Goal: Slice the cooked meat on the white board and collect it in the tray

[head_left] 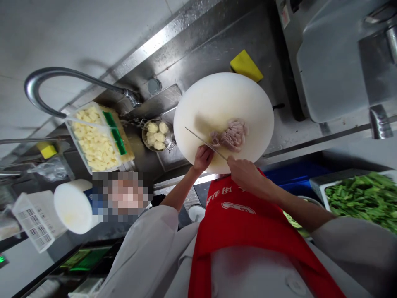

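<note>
My right hand (pixel 245 174) is closed round the handle of a kitchen knife (pixel 204 142), whose thin blade slants across the near left part of a round white cutting board (pixel 198 95). Sliced pale pink meat (pixel 234 134) lies in a heap on the board, just beyond the blade. On the near side of the knife, my left hand (pixel 204 156) rests at the board's edge with its fingers curled close to the blade. Whatever sits under those fingers is hidden.
A bowl of peeled potatoes (pixel 156 135) stands in the sink, left of the board. Beyond it are a clear bin of pale chunks (pixel 93 138) and a curved faucet (pixel 74 72). A yellow sponge (pixel 246 66) touches the board's back. Leafy greens (pixel 362 198) fill a crate at right; another person (pixel 124 194) is at left.
</note>
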{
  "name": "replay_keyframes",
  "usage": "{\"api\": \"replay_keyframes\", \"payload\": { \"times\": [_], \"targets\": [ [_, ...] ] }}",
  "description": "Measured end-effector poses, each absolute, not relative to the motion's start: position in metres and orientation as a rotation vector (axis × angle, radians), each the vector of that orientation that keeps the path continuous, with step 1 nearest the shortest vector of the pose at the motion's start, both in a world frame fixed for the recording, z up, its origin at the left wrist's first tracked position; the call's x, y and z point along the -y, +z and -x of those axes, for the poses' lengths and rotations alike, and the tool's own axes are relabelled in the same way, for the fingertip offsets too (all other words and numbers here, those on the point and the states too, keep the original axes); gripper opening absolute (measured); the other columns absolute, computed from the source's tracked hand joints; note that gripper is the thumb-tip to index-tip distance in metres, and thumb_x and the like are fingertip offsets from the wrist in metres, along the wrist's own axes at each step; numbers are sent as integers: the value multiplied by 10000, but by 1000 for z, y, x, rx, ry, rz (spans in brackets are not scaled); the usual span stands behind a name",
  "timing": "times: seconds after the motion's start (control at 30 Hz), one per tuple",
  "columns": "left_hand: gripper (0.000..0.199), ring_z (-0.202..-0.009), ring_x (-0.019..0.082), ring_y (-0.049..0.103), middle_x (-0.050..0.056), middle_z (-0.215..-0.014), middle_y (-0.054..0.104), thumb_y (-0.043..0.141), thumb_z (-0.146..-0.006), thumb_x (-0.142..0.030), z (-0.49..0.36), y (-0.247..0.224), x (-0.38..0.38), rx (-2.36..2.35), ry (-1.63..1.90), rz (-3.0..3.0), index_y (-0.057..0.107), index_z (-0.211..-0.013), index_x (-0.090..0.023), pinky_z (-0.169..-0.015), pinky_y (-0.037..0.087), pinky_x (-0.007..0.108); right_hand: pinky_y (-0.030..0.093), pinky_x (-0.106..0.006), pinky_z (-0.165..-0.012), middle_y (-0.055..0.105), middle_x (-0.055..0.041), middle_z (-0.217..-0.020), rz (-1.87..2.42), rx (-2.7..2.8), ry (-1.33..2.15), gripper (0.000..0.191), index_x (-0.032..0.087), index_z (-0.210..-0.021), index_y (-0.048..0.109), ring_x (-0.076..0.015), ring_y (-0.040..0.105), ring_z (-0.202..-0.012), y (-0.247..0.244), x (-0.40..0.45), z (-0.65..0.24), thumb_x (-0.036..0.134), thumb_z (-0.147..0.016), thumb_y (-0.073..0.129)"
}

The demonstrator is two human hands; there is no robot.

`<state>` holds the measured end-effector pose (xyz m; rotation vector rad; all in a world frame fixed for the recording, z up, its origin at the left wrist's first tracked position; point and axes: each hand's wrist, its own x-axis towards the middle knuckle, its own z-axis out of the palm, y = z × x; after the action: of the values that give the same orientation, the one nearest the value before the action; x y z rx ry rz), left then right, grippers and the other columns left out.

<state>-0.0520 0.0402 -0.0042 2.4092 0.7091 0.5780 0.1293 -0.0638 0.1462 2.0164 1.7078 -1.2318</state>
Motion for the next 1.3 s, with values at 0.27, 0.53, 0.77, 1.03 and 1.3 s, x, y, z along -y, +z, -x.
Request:
{"api": "replay_keyframes", "payload": {
  "times": [0.27, 0.53, 0.77, 1.03, 1.3],
  "targets": [
    [222, -1000, 209, 595, 113, -1001, 661, 504, -982, -292, 51, -4, -42, -638, 678, -2399, 684, -1022, -168, -865, 526, 376, 491, -326, -674, 702, -171, -857, -1959, -1596, -1320, 296, 72, -1136, 532, -290, 719, -841, 152, 110, -129, 64, -914, 337],
    [260, -1026, 217, 582, 107, -1028, 645, 458, -998, -328, 54, 1, -41, -697, 569, -2428, 661, -1076, -185, -888, 525, 407, 471, -344, -803, 698, -217, -1044, -2223, -1834, -1262, 333, 45, -1178, 559, -280, 673, -977, 98, 2, -121, 143, -947, 340],
    [431, -1134, 254, 546, 141, -1165, 567, 651, -898, -382, 55, 15, -29, -956, 470, -2398, 565, -1281, -204, -980, 507, 433, 427, -356, -909, 571, -249, -1300, -2355, -1776, -1211, 369, 42, -1181, 555, -302, 592, -1134, 81, 46, -164, 288, -983, 365],
    [430, -690, 137, 640, 28, -849, 674, 546, -932, -518, 41, 29, -29, -1090, 497, -1609, 535, -1195, -178, -627, 560, 278, 438, -330, -817, 674, -205, -1090, -2317, -1719, -1256, 364, 59, -1177, 549, -292, 659, -1003, 89, 62, -157, 292, -995, 336],
    [283, -1063, 215, 587, 117, -1072, 604, 554, -951, -430, 44, 26, -16, -1246, 817, -2127, 657, -1037, -181, -900, 519, 364, 438, -328, -777, 695, -184, -1017, -2194, -1731, -1206, 393, 97, -1237, 510, -277, 684, -931, 112, 85, -152, 299, -1020, 252]
  ]
}}
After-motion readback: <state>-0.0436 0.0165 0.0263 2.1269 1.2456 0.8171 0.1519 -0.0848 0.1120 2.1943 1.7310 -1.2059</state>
